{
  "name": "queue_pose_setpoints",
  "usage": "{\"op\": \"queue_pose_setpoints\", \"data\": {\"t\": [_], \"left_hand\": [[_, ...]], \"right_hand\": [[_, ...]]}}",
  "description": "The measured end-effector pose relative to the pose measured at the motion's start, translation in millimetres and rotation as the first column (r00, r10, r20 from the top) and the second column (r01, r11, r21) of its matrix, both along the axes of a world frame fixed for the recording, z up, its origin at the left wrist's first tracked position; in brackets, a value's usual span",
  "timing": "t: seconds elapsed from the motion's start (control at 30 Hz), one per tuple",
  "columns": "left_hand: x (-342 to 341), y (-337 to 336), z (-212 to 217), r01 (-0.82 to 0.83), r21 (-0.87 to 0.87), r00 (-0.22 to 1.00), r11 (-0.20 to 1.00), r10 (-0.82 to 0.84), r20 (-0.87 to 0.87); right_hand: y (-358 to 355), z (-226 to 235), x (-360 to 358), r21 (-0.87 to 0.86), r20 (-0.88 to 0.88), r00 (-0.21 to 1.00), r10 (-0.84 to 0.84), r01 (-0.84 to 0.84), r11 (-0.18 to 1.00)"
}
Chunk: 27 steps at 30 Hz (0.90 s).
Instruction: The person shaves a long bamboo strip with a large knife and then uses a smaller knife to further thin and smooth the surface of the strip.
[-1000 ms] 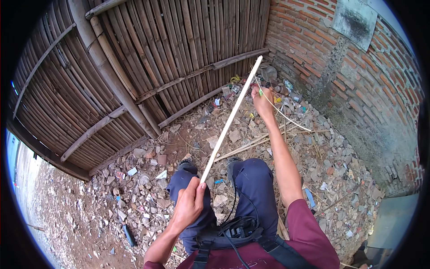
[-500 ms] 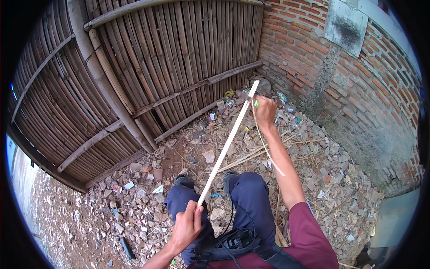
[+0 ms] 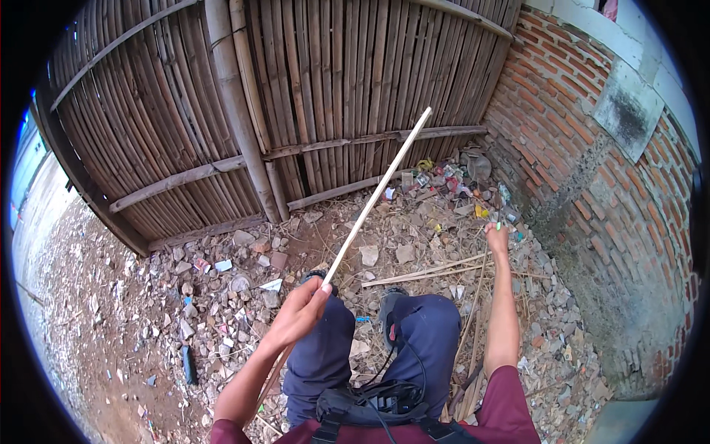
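My left hand [image 3: 299, 314] is closed round a long pale split-bamboo strip [image 3: 381, 189], which slants up and away to the right. A thinner brownish length [image 3: 272, 381] shows below that hand, beside my forearm; I cannot tell if it is the same strip. Out to the right and apart from the strip, my right hand [image 3: 498, 238] is closed on a small knife [image 3: 498, 216] with a bit of green at the grip. Its dark blade points away from me and is hard to make out. On the ground between the hands lie several pale bamboo strips [image 3: 429, 272].
A bamboo-slat fence [image 3: 333, 74] stands ahead and left, meeting a brick wall [image 3: 547, 96] on the right. Rubble and litter [image 3: 222, 296] cover the ground round my bent knees [image 3: 421, 333]. A black pouch [image 3: 388, 399] with cords is at my waist.
My right hand has come away from the bamboo strip's far end, moving right and nearer with the knife. The left hand has risen with the strip. The view has shifted left.
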<state>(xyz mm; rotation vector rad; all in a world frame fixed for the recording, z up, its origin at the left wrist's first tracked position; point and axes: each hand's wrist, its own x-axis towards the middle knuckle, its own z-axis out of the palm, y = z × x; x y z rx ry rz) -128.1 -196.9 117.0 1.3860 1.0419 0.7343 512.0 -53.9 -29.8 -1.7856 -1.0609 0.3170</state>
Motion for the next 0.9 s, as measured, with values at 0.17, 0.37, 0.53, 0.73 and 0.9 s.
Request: {"op": "queue_pose_setpoints", "data": {"t": [0.17,0.37,0.53,0.73,0.9], "left_hand": [[36.2,39.3,10.4,0.093,-0.161,0.976,0.983,-0.058,0.209],[86.0,79.5,21.3,0.346,-0.287,0.854,0.893,-0.174,0.490],[100.7,92.2,-7.0,0.314,-0.216,0.876,0.925,-0.195,0.442],[103.7,88.7,-25.9,0.239,-0.206,0.922,0.949,-0.156,0.354],[113.6,85.2,-36.1,0.197,-0.177,0.898,0.964,-0.104,0.428]], "right_hand": [[-17.9,120.3,-179.9,0.142,-0.442,0.842,0.308,-0.273,0.951],[-20.9,198.0,-280.6,0.383,-0.508,0.541,0.671,-0.556,0.738],[-18.3,179.5,-311.0,0.374,-0.532,0.611,0.586,-0.452,0.810],[-12.6,162.8,-313.6,0.258,-0.540,0.643,0.543,-0.488,0.834],[-0.8,131.6,-299.5,0.182,-0.186,0.786,0.590,-0.563,0.806]]}}
